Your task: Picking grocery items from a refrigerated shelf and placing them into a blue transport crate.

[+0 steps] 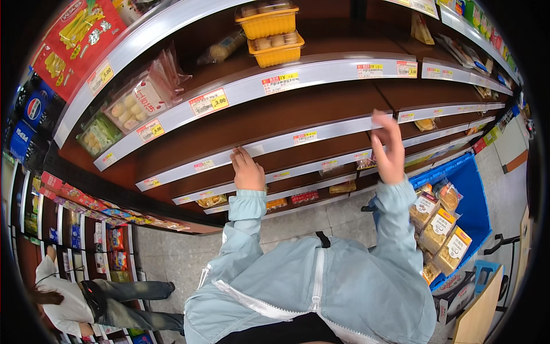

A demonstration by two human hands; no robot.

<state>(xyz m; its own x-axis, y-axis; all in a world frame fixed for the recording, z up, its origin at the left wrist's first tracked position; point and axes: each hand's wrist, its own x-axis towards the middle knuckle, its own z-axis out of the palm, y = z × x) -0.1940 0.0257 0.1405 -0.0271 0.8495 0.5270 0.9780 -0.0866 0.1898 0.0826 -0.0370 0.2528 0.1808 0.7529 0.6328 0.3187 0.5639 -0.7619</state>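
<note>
My left hand [248, 170] rests on the shelf's white price rail [275, 146], its fingers lying over the edge and its thumb not clearly visible. My right hand [389, 150] is raised in front of the same rail farther right, slightly blurred. Its fingers are loosely bent and hold nothing. Bare brown shelf board [300, 114] shows behind the rail. One level up stand two stacked yellow plastic trays [275, 53] with clear lids. To their left are clear packs of round pale pastries [133, 105] and a green pack [99, 134].
At right, a blue plastic crate [477, 193] holds several bagged baked goods [440, 230]. Beside it are a carton [457, 296] and a wooden board [479, 307]. Another person [68, 296] stands at shelves on the lower left. Pepsi bottles [34, 107] are at far left.
</note>
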